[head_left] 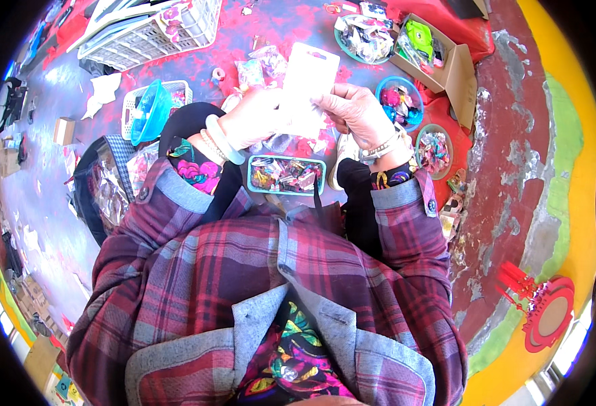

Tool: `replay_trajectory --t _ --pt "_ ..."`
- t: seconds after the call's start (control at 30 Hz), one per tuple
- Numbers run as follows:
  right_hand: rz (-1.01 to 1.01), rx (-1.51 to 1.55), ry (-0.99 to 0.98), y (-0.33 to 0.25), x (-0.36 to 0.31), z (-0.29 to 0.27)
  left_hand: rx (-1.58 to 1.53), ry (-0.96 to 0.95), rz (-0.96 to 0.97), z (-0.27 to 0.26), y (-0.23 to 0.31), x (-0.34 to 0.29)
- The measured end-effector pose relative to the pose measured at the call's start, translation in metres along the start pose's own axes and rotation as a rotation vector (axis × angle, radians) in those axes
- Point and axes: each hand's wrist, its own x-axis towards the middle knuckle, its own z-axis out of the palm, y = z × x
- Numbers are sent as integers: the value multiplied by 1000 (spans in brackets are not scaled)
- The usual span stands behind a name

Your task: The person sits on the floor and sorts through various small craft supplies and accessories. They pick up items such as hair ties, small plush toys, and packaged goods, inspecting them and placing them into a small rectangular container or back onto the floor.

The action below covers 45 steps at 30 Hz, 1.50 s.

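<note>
Both hands are raised in front of my knees around a white card (310, 71) with a hang slot near its top edge. My right hand (360, 114) pinches the card's lower right edge between thumb and fingers. At the card's lower left is my left hand (252, 120), its fingers closed against it, though glare washes out their tips. Whether a small item sits between the hands at the card's lower part is too bright to tell. Below them, between my legs, a light-blue-rimmed basket (252, 177) holds many small packaged trinkets.
On the right stand a round teal basket (339, 42), a blue basket (420, 108), a pale green basket (450, 145) and an open cardboard box (461, 84). A white crate (118, 51) and a blue basin (150, 111) are at left, near a dark bag (88, 196).
</note>
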Motion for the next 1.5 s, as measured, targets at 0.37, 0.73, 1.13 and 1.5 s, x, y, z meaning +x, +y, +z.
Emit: replay_trajectory --t 0.37,0.73,1.13,1.5 --pt "-260 -715 331 23 7 23 708 186 38 13 -5 3" --pt "-151 -505 191 22 15 8 418 212 80 10 -17 2" --pt "-120 136 429 19 13 -34 35 531 -6 -16 -23 -6" --pt "-127 107 210 8 -10 35 62 162 1 1 -13 -21"
